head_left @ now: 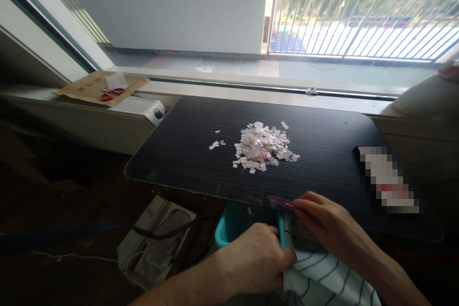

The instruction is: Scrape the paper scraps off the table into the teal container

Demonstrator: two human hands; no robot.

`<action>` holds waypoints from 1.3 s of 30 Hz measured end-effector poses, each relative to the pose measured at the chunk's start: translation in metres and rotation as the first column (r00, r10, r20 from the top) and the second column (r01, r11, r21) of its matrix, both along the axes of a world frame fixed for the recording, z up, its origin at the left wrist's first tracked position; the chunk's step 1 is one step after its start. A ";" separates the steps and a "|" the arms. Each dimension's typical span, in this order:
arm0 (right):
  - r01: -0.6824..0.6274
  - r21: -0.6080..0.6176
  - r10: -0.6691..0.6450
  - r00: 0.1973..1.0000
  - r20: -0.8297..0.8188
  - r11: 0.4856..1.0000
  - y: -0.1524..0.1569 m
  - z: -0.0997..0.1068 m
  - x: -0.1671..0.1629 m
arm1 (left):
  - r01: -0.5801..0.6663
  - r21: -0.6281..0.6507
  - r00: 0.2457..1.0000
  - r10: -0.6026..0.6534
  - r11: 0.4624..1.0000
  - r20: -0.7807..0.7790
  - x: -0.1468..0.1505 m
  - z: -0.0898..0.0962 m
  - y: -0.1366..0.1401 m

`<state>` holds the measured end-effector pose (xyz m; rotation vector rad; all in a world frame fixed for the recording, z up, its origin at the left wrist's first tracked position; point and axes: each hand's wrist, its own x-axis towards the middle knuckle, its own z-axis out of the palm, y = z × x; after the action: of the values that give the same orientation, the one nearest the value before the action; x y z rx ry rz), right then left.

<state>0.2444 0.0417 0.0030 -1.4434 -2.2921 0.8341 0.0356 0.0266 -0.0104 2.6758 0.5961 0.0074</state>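
My left hand (256,256) is closed around the right rim of a teal plastic bin (223,235), which sits just under the table's front edge. My right hand (319,213) pinches a thin, translucent pink-purple strip (280,201) at the table edge above the bin; its exact kind is unclear. A heap of small white and pinkish paper scraps (263,146) lies on the dark table (186,153), beyond both hands. A few loose scraps (215,144) rest to the left of the heap.
A blurred-out rectangular object (389,179) lies at the table's right side. Red-handled scissors (112,94) rest on a brown envelope (86,87) on the left sill. A pale open box (158,239) stands on the floor at left. Striped cloth (322,272) shows below my right arm.
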 end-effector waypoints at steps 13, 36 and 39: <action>0.134 0.265 -0.176 0.974 0.142 0.955 0.055 0.000 0.006 | -0.016 -0.028 0.999 0.015 0.999 -0.031 -0.001 0.000 -0.002; 0.058 0.166 -0.070 0.995 0.068 0.984 0.029 0.011 0.005 | 0.015 -0.046 1.000 -0.015 0.999 0.003 0.001 0.003 0.004; 0.070 0.131 -0.082 0.992 0.095 0.989 0.028 0.010 0.006 | 0.016 -0.035 1.000 -0.016 0.999 -0.010 0.002 0.004 0.004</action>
<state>0.2508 0.0700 0.0126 -1.5364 -2.2996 0.5942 0.0372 0.0307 -0.0066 2.6481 0.5733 -0.0214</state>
